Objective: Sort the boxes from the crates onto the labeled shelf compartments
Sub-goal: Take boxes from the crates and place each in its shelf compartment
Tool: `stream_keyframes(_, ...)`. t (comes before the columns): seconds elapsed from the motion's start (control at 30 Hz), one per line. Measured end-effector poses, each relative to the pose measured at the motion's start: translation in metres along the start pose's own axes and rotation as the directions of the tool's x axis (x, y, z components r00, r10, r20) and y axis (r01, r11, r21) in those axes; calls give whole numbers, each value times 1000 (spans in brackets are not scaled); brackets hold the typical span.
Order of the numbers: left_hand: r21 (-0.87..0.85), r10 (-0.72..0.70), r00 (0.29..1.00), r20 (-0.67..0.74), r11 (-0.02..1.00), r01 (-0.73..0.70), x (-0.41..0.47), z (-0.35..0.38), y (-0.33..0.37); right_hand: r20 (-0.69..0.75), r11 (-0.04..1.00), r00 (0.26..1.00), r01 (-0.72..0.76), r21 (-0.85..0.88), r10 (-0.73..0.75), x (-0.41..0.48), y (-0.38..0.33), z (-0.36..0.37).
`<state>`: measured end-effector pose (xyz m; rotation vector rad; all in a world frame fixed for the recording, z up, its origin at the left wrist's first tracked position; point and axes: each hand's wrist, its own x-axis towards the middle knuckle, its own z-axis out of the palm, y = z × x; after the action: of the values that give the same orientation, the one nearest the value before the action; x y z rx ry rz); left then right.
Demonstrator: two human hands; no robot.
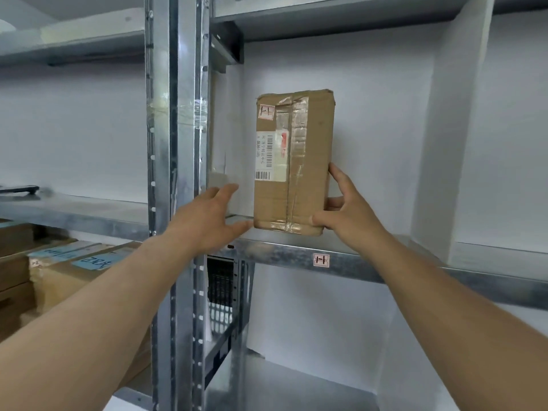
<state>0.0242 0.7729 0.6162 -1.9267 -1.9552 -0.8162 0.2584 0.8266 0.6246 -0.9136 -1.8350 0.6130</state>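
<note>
The cardboard box [293, 161] stands on end on the metal shelf [385, 264], near its front edge, in the compartment whose edge label [321, 260] reads "H". A sticker [266, 112] with the same mark sits at the top left of the box's face, so the match looks correct.

The right hand [353, 215] grips the box low on its right side, thumb across the front and fingers round the edge. The left hand [204, 221] is spread and holds nothing; its thumb tip lies at the box's lower left corner, and whether it touches cannot be told.

The step in hand seems to be settling the box in place. Standing tall on a narrow base, it will probably tip easily, so the person does best to slide it further back with both hands held low, keep its printed face outward, and loosen the right-hand grip only once the base sits flat. It stands well apart from the steel upright [184, 143] and the white divider [444, 143].
</note>
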Motion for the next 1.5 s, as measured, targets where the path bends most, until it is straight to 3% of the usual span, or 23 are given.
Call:
stream_keyframes(0.23, -422, -14, 997, 82, 905, 47, 34, 24, -2, -6, 996, 996, -85, -32, 85, 32, 12, 38)
stream_keyframes(0.43, -504, -75, 992, 97, 856, 114, 56, 46, -8, 34, 975, 987, -150, -167, 158, 48, 16, 53)
stream_keyframes(0.63, -460, -94, 994, 60, 881, 111, 63, 57, -10, 58, 965, 982, -167, -202, 182, 49, 14, 51)
stream_keyframes(0.87, -442, -111, 987, 116, 884, 151, 61, 56, -8, 91, 954, 971, -195, -229, 220, 46, 9, 48)
stream_keyframes(1.03, -390, -144, 983, 111, 904, 177, 44, 46, -1, 48, 928, 973, -200, -314, 226, 38, 8, 36)
stream_keyframes(1.3, -55, -56, 989, -139, 997, 48, -15, 19, 16, 68, 748, 997, 19, -664, 35, 1, -15, 14)
stream_keyframes(1.5, 150, -47, 986, -158, 986, 71, -67, 5, 30, 162, 678, 968, 251, -690, -194, -43, -19, 23)
